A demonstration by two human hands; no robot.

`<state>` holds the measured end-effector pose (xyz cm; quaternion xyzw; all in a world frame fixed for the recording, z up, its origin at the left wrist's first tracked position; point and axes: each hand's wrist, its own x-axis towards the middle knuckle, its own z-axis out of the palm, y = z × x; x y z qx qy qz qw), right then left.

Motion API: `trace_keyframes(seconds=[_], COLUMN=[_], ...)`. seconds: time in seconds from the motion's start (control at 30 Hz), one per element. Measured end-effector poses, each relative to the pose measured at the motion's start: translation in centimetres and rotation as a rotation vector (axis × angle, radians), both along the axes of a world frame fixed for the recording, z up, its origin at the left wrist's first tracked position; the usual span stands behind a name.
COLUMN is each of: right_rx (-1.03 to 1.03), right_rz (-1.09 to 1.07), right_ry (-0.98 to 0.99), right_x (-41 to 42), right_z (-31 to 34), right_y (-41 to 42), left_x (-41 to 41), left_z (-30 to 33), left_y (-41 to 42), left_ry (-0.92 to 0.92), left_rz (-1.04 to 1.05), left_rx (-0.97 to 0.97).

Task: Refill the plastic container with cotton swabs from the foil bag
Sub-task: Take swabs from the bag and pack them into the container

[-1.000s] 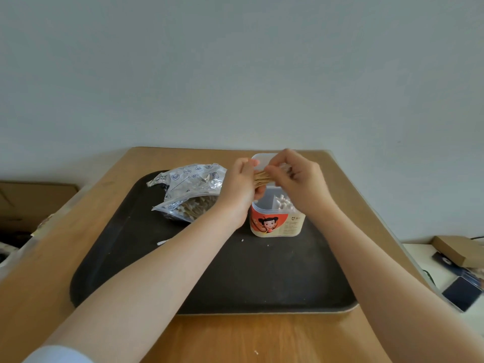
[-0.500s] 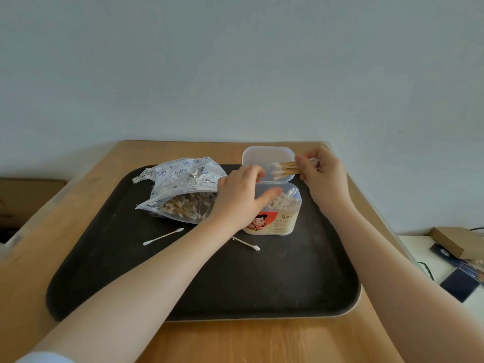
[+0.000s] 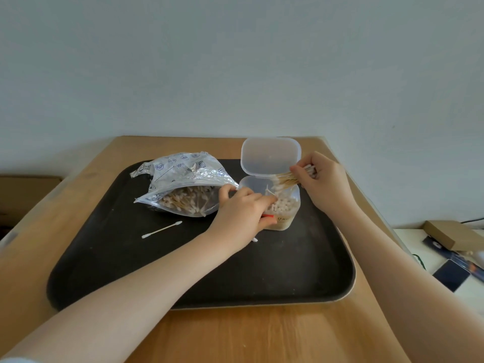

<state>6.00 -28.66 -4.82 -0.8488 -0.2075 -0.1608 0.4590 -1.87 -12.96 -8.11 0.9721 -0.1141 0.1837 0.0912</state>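
The plastic container [image 3: 284, 216] stood upright on the black tray [image 3: 288, 271], toward the tray's far right, with its hinged lid [image 3: 269, 155] swung open and tilted back behind it. Inside, cotton swabs stood packed on end, their white tips facing up and filling the right part of the opening; the left part looked less full. The left hand [image 3: 242, 214] wrapped the container's near left side, thumb curled against the labelled front and fingers over the rim. The right hand [image 3: 324, 183] pinched a bundle of cotton swabs [image 3: 284, 180] over the container's far right corner. The bundle's long axis ran nearly level, slanting down to the left, white tips pointing left and down into the opening and the other ends poking out past the fingers. The foil bag [image 3: 183, 176] lay on its side just left of the container, mouth open toward the viewer, with a loose heap of swabs visible inside. One stray swab [image 3: 161, 229] lay on the tray before the bag, angled up to the right. The tray sat on a wooden table [image 3: 262, 336].
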Motion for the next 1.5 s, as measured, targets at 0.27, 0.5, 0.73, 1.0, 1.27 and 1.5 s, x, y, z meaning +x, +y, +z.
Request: trace_keyframes(seconds=[0.27,0.5,0.73,1.0,1.27,1.5], right_rx=[-0.008,-0.007,0.242,-0.170,-0.670,-0.960], right_rz=[0.042,-0.006,-0.064,-0.034,0.012,0.358], right_ry=[-0.057,-0.029,0.219,-0.117,-0.523,-0.225], right_x=[-2.0,-2.0,-1.9,-1.7,-2.1,-1.4], right_z=[-0.2,0.2,0.6,0.7,-1.3,0.4], right_y=[-0.5,0.0,-0.4,0.6,2.7,2.9], left_x=[-0.7,-1.3,-1.3,-1.1,-0.5,-0.5], left_z=[0.7,1.0,0.1,0.0,-0.2,-0.3], left_y=[-0.6,-0.9,-0.8,-0.4,-0.4,0.6], left_ry=[0.073,0.089,0.016,-0.004,-0.003,-0.119], left_rz=[0.103,0.124,0.060,0.024,0.044,0.012], left_rx=[-0.080,-0.030,-0.045,-0.064,-0.101,-0.332])
